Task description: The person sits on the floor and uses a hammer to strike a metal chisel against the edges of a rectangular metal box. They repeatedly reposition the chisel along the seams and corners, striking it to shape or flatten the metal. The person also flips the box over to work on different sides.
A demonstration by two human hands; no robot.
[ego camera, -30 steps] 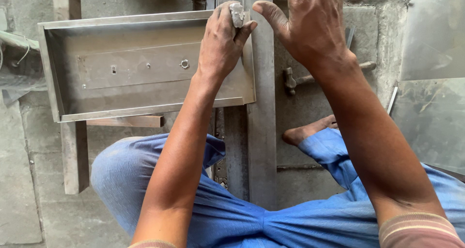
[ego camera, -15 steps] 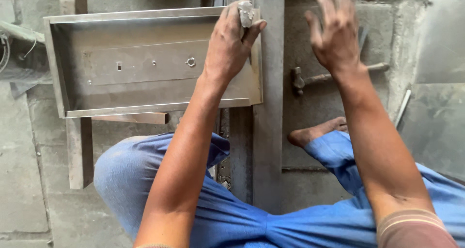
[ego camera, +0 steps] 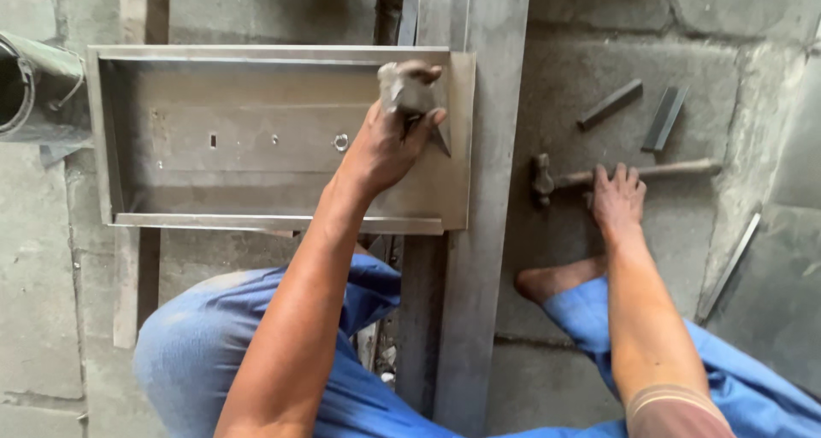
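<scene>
The metal tray, a shallow rectangular box of grey sheet steel with raised edges, lies on the concrete floor at about 10 o'clock from the middle of the view. Its right end rests over a long steel bar that runs from 12 o'clock to 6 o'clock. The left hand is on the right part of the tray, and its fingers are pressed together around a small grey block, which it holds against the tray near the upper right corner. At 3 o'clock the right hand lies on the wooden handle of a hammer; the fingers are a little spread and lie flat over the handle, and I cannot tell if they grip it. The hammer head points to the steel bar. Two short dark metal pieces lie just above the hammer, at 2 o'clock. A bare foot and blue trousers are at 5 and 6 o'clock.
</scene>
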